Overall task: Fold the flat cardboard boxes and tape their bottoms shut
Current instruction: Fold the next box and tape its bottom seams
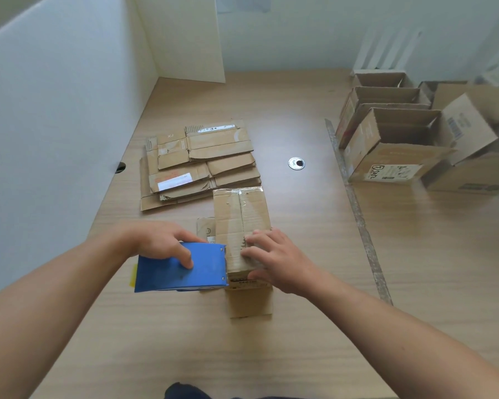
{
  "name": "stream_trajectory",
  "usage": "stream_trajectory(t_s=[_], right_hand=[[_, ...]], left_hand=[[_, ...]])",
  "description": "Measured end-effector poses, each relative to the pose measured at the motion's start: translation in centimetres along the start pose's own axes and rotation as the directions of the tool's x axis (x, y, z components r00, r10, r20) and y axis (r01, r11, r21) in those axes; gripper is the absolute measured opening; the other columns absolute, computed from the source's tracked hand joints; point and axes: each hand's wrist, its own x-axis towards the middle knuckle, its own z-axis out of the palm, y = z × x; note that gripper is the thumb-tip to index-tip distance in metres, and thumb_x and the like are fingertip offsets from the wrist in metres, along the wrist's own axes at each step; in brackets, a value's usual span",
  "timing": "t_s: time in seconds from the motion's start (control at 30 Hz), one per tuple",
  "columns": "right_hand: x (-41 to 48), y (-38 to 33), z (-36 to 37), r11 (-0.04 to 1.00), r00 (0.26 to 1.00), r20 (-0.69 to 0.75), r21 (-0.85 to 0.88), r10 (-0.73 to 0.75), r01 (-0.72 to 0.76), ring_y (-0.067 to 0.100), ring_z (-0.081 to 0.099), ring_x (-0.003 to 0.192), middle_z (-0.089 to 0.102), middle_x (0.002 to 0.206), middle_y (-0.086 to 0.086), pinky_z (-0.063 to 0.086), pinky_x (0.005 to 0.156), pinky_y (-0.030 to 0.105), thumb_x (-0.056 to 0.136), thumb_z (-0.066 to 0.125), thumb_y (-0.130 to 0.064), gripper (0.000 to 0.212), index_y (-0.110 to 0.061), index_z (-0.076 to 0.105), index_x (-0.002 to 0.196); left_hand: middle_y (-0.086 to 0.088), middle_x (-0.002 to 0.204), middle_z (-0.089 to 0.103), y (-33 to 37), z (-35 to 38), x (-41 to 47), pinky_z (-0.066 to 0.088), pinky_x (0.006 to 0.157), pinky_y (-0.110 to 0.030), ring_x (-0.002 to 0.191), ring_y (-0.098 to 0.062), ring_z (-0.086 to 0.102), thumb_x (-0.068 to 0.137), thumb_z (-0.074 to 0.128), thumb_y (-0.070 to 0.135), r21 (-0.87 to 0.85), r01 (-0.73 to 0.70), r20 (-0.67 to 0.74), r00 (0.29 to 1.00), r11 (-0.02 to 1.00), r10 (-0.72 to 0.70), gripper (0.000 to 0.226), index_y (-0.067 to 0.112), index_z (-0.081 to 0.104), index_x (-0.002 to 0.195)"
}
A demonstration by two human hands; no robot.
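Mid-taping at the counter [300,335], we grip the blue tape dispenser [182,269] in our left hand [164,241] against the upturned box [239,217] while our right hand [283,262] presses its seam with straight fingers; next, we judge, comes tearing the tape cleanly.

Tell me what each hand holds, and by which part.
Left hand grips the blue tape dispenser across its flat side. Right hand grips nothing; it presses down on the near end of the cardboard box, on its taped seam.
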Motion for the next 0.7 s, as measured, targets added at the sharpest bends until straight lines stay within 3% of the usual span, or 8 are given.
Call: stream_trajectory(t_s=[0.13, 0.27, 0.33, 0.5, 0.6, 0.7], right_hand=[[0.5, -0.4, -0.6, 0.995, 0.988, 0.115, -0.009, 0.101, -0.101, 0.029, 0.045, 0.123, 0.049, 0.136, 0.002, 0.041, 0.107, 0.046, 0.082, 0.071, -0.047, 0.062, -0.03, 0.049, 0.138], [0.9, -2.1, -0.8, 0.973, 0.928, 0.3, -0.129, 0.221, -0.19, 0.023, 0.006, 0.146, 0.011, 0.165, 0.0, 0.01, 0.121, 0.043, 0.086, 0.012, -0.079, 0.079, -0.044, 0.018, 0.156], [0.5, -2.4, -0.2, 0.961, 0.917, 0.288, -0.115, 0.274, -0.251, 0.023, -0.004, 0.151, -0.002, 0.168, -0.005, 0.007, 0.123, 0.044, 0.08, -0.008, -0.082, 0.085, -0.047, 0.01, 0.156], [0.3, -2.1, 0.4, 0.95, 0.909, 0.28, -0.126, 0.31, -0.285, 0.028, -0.011, 0.153, -0.001, 0.167, -0.011, 0.006, 0.123, 0.046, 0.081, -0.01, -0.083, 0.08, -0.054, 0.009, 0.153], [0.3, -2.0, 0.5, 0.95, 0.912, 0.276, -0.154, 0.304, -0.27, 0.028, -0.011, 0.153, 0.0, 0.167, -0.011, 0.009, 0.124, 0.047, 0.082, -0.009, -0.082, 0.077, -0.055, 0.007, 0.152], [0.3, -2.1, 0.5, 0.95, 0.924, 0.248, -0.191, 0.292, -0.249, 0.032, -0.003, 0.154, 0.009, 0.167, -0.007, 0.001, 0.123, 0.04, 0.087, -0.003, -0.079, 0.075, -0.051, 0.014, 0.153]], left_hand=[[0.016, 0.113, 0.068, -0.4, 0.0, 0.1, 0.051, 0.098, -0.04, 0.104, -0.013, 0.065, 0.065, 0.062, 0.048, -0.013, -0.014, -0.005, 1.0, 1.0, 0.014, 0.054, 0.068, 0.057, 0.116], [0.015, 0.114, 0.066, -0.8, 0.4, 0.3, 0.05, 0.096, -0.036, 0.104, -0.012, 0.063, 0.064, 0.06, 0.048, -0.044, -0.037, -0.029, 0.999, 0.998, 0.036, 0.056, 0.066, 0.057, 0.117], [0.017, 0.112, 0.066, -0.9, 0.6, 0.3, 0.048, 0.091, -0.031, 0.103, -0.01, 0.062, 0.063, 0.059, 0.048, -0.06, -0.048, -0.053, 0.998, 0.997, 0.045, 0.057, 0.064, 0.058, 0.118], [0.018, 0.108, 0.067, -2.0, 0.9, 0.1, 0.043, 0.079, -0.026, 0.1, -0.009, 0.062, 0.071, 0.061, 0.044, -0.128, -0.081, -0.082, 0.994, 0.988, 0.07, 0.048, 0.061, 0.062, 0.116], [0.019, 0.104, 0.069, -2.9, 1.2, -0.1, 0.045, 0.081, -0.028, 0.099, -0.008, 0.064, 0.066, 0.059, 0.046, -0.159, -0.113, -0.077, 0.992, 0.981, 0.102, 0.048, 0.062, 0.063, 0.112], [0.022, 0.106, 0.069, -4.4, 1.2, -0.7, 0.046, 0.086, -0.029, 0.1, -0.006, 0.064, 0.067, 0.059, 0.046, -0.147, -0.14, -0.053, 0.99, 0.979, 0.133, 0.047, 0.064, 0.062, 0.11]])
